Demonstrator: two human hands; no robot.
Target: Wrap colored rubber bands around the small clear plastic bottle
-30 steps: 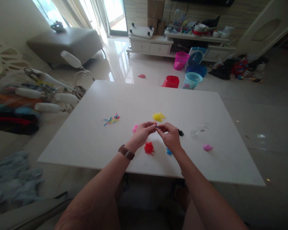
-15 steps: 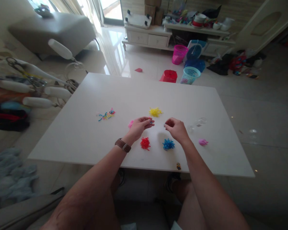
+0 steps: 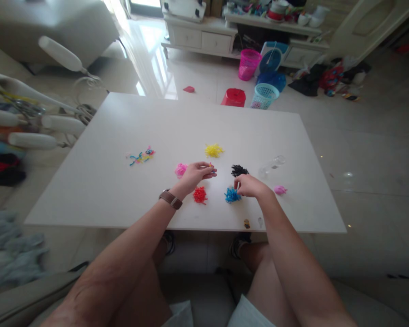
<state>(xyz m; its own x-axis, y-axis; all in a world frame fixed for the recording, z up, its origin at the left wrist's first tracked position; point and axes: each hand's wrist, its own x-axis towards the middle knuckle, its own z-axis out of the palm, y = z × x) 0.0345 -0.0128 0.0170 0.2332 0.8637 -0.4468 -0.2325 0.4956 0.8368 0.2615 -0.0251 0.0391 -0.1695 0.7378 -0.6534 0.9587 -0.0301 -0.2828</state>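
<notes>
My left hand (image 3: pixel 199 174) is above the table, its thumb and fingers pinched on a small multicoloured plastic piece (image 3: pixel 211 166) with pink and yellow showing. My right hand (image 3: pixel 248 185) points down at the right edge of a pile of small blue plastic pieces (image 3: pixel 232 195), its fingertips together; what they grip is hidden. Just behind that hand lies a black pile (image 3: pixel 239 170). A red pile (image 3: pixel 200 195) lies in front of my left hand, a pink pile (image 3: pixel 181 170) beside its wrist side, and a yellow pile (image 3: pixel 213 151) beyond it.
On the white table (image 3: pixel 88 190), mixed coloured strips (image 3: pixel 142 156) lie at the left. To the right are a clear plastic container (image 3: pixel 271 166) and a pink-purple lump (image 3: pixel 280 190). A small yellow-and-dark figure (image 3: pixel 247 223) is near the front edge. Baskets (image 3: pixel 265 96) stand beyond the table.
My right hand has moved down and toward me to the blue pile, uncovering the black pile. My left hand keeps its pinch nearly in place. The view has tilted downward.
</notes>
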